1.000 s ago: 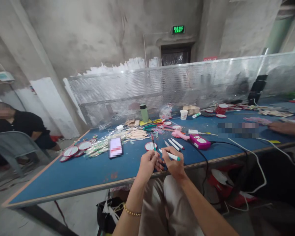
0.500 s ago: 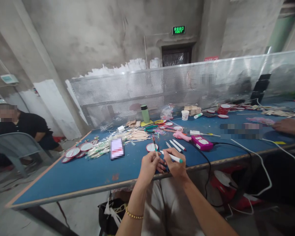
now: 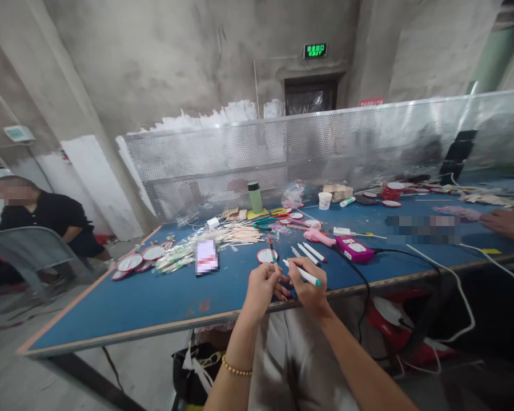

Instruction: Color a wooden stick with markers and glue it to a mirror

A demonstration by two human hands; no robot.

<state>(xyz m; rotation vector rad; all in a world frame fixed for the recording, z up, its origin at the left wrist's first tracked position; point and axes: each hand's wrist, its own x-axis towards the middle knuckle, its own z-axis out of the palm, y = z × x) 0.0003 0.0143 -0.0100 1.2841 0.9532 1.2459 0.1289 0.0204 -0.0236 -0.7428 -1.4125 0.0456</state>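
Observation:
My left hand (image 3: 262, 286) pinches a thin wooden stick (image 3: 271, 249) upright near the table's front edge; its upper part is coloured dark red and green. In my right hand (image 3: 310, 290) is a white marker (image 3: 307, 275) with a green end, held like a pen. The marker's writing end points at the stick; whether they touch is too small to tell. Just behind the left hand lies a round white disc (image 3: 264, 257) with a red rim. Several white marker pens (image 3: 313, 252) lie beyond the right hand.
On the blue table (image 3: 154, 308) are a phone (image 3: 206, 256), a heap of sticks (image 3: 244, 235), a green bottle (image 3: 255, 197), a paper cup (image 3: 324, 200) and a purple box (image 3: 354, 249) with a black cable. Another person's hand (image 3: 506, 224) rests at right. A person (image 3: 47, 211) sits at left.
The whole view has shifted slightly, so things appear a little further right. Both hands keep their grips on the stick and the marker, with hardly any movement between them.

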